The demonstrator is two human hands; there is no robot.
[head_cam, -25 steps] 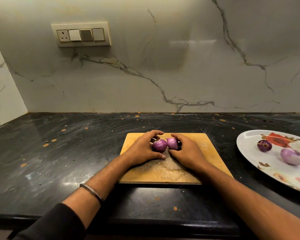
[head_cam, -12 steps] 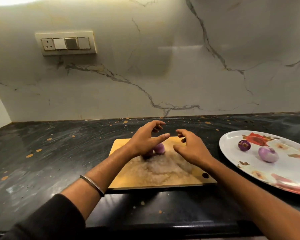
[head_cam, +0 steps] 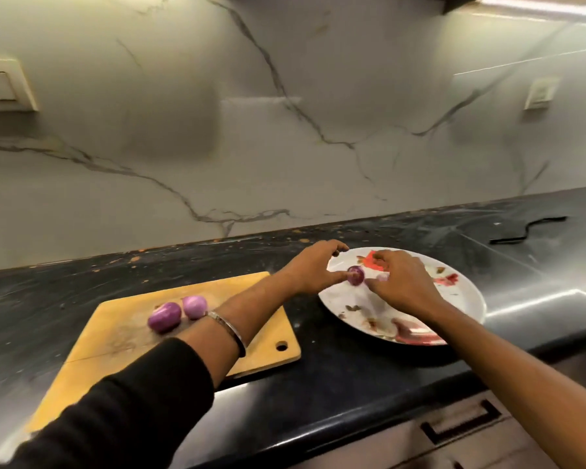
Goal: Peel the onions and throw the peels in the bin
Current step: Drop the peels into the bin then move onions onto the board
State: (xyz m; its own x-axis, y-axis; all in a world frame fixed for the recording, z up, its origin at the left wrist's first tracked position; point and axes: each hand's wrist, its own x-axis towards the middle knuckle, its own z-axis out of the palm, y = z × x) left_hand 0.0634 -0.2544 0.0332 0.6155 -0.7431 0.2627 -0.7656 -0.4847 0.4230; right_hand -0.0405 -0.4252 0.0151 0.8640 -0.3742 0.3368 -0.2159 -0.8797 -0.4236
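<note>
On wooden cutting board (head_cam: 122,336), near counter edge: two peeled onions (head_cam: 164,317) touching, no hand on them. Beyond, over white floral plate (head_cam: 460,299): left hand (head_cam: 313,269) and right hand (head_cam: 398,280) both reach small purple onion (head_cam: 356,275); left thumb touches it. Whether either grasps it, cannot tell. Second pale onion mostly hidden behind right hand.

Black counter (head_cam: 335,384) w/ board (head_cam: 115,336), plate (head_cam: 467,299), cable (head_cam: 528,230)
</note>
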